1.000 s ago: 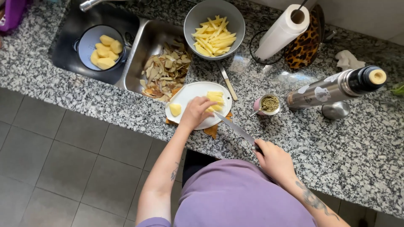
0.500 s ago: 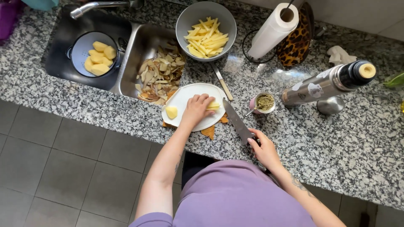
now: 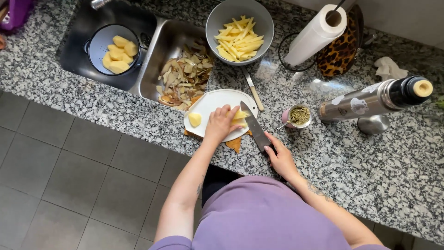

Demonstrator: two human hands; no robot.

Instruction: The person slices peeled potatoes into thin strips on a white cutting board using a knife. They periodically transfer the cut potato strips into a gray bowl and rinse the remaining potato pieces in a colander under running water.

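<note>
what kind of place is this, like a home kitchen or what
Most likely a home kitchen: a granite counter with a steel sink full of peelings, a bowl of potato sticks, and a paper towel roll.

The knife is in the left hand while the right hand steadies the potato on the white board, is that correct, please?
Not quite: the hands are swapped. In the head view the knife is in the right hand, and the left hand steadies the potato on the white board.
</note>
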